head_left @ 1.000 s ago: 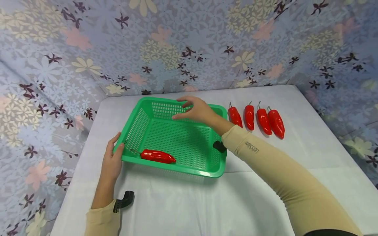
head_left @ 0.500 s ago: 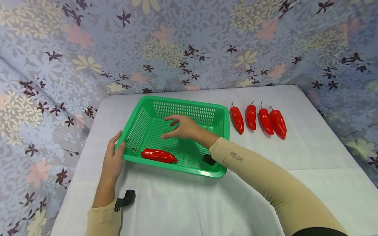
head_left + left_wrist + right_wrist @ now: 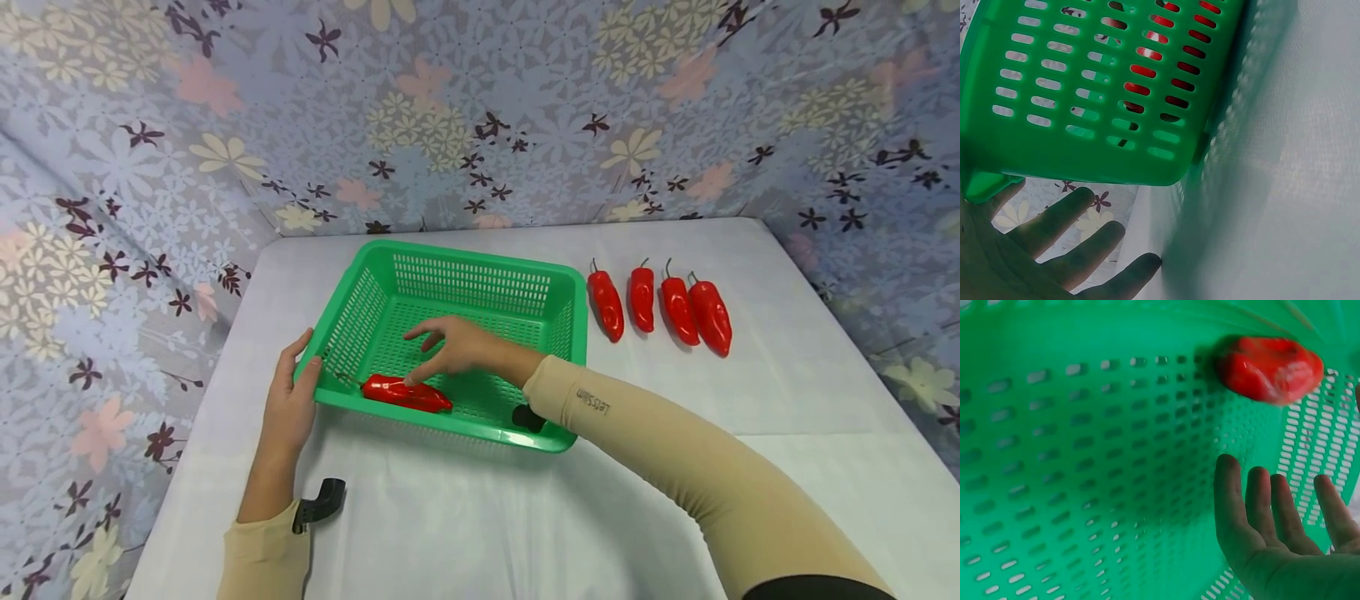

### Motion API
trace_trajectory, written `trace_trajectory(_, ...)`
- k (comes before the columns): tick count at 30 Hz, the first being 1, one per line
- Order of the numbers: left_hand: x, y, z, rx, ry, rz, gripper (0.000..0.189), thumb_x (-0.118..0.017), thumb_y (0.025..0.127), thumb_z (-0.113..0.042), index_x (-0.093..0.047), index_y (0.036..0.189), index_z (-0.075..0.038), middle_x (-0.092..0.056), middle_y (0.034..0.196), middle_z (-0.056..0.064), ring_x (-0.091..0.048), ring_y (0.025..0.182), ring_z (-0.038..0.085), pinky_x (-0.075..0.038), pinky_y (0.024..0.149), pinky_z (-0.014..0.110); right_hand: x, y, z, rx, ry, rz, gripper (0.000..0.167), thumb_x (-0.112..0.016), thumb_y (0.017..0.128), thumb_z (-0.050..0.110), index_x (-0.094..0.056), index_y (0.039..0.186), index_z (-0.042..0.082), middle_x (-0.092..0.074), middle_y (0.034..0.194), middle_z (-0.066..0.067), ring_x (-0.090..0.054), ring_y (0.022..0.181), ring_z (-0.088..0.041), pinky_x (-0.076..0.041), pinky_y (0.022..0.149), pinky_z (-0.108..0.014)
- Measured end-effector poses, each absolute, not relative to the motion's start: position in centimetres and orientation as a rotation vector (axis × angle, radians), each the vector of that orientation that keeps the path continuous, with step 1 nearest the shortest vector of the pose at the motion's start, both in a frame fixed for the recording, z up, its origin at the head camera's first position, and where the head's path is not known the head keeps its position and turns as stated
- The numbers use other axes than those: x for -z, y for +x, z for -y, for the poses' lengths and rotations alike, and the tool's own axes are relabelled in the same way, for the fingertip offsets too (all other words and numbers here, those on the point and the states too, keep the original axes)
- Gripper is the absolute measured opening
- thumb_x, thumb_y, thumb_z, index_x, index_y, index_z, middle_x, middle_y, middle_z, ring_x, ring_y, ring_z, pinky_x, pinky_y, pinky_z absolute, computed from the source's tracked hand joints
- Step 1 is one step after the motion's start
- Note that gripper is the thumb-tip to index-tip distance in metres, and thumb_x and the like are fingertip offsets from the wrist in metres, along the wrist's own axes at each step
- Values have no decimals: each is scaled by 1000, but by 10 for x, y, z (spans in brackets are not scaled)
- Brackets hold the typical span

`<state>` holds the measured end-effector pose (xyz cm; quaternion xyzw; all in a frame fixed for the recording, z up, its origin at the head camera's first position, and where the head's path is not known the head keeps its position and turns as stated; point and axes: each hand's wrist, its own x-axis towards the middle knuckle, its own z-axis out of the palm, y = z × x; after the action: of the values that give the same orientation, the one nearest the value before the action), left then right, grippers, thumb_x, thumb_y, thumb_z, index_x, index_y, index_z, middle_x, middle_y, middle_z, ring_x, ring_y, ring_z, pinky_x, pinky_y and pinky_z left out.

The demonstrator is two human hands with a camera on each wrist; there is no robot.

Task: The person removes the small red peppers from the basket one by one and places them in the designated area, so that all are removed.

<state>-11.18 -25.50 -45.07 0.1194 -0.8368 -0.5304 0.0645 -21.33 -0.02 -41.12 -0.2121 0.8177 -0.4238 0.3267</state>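
Observation:
A green plastic basket with slotted walls stands tilted to the view on the white table. My left hand grips its left rim near the front corner, thumb over the rim; in the left wrist view the fingers stretch below the rim outside the wall. One glossy red pepper lies in the basket along the front wall, also visible as a red pepper in the right wrist view. My right hand is inside the basket over the pepper, thumb overlapping it in the head view, fingers spread and holding nothing.
Several more red peppers lie in a row right of the basket, from the nearest pepper to the outermost pepper. A flower-patterned cloth rises behind and beside the table. Black camera mounts sit at both wrists.
My right hand has moved from the basket's back rim down and toward the front, to the pepper inside. My left hand keeps its place on the rim; the view has shifted slightly.

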Motion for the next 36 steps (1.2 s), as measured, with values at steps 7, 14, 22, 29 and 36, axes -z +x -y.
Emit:
trace_trajectory(7, 450, -112, 255, 1596, 352, 2525, 54, -38, 108, -41, -31, 160, -28, -42, 152, 15, -45, 117, 34, -33, 100, 55, 415, -204, 11, 852, -619, -2206, 75, -86, 81, 40, -54, 146, 23, -64, 130, -8, -56, 120, -23, -46, 97, -39)
trace_trajectory(14, 447, -112, 253, 1618, 338, 2518, 54, -38, 108, -39, -31, 160, -27, -35, 158, 10, -42, 123, 34, -32, 102, 56, 419, -202, 19, 853, -575, -2144, 71, -86, 82, 28, -55, 145, 22, -64, 123, -8, -59, 111, -21, -50, 87, -34)
trace_trajectory(22, 446, -112, 254, 1611, 337, 2515, 54, -39, 107, -40, -32, 159, -27, -38, 156, 12, -43, 122, 34, -32, 103, 56, 417, -200, 23, 871, -601, -2132, 62, -84, 84, 19, -59, 141, 17, -68, 96, -1, -63, 90, -15, -51, 77, -30)
trace_trajectory(29, 445, -112, 254, 1609, 329, 2522, 54, -39, 108, -40, -32, 160, -26, -41, 151, 16, -45, 119, 34, -32, 101, 56, 405, -202, 23, 839, -590, -2128, 57, -83, 86, 16, -62, 139, 18, -65, 108, -7, -60, 95, -19, -52, 75, -30)
trace_trajectory(36, 446, -112, 255, 1626, 343, 2524, 55, -39, 108, -40, -30, 160, -27, -50, 137, 21, -49, 111, 31, -33, 99, 51, 371, -213, 17, 1016, -453, -2132, 60, -81, 86, 12, -59, 142, 20, -61, 119, -11, -64, 98, -25, -58, 71, -33)
